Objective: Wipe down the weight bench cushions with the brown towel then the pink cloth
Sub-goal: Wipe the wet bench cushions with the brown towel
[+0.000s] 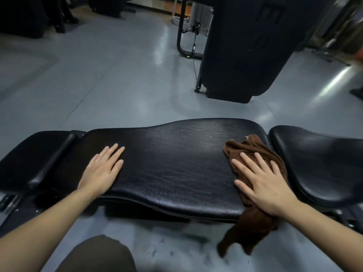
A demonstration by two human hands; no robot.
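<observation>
On long black bench cushion (172, 154), right end: brown towel (255, 152) crumpled, corner hanging over near edge. Right hand (263, 183) flat on towel, fingers spread. Left hand (102, 169) flat on cushion, fingers straight.

The bench runs across in front of the person, in three cushions side by side: a long middle cushion (172, 161), a small pad (37, 156) at its left end and a seat pad (322, 165) at its right end. The left hand (102, 169) lies flat on the middle cushion's left part. The right hand (263, 183) presses flat on the towel (253, 150), which lies at the cushion's right end — one tail hangs over the near edge toward the floor (102, 79). Behind the bench, well apart, stands a machine (247, 46) to the right — a knee (98, 254) shows nearest.
</observation>
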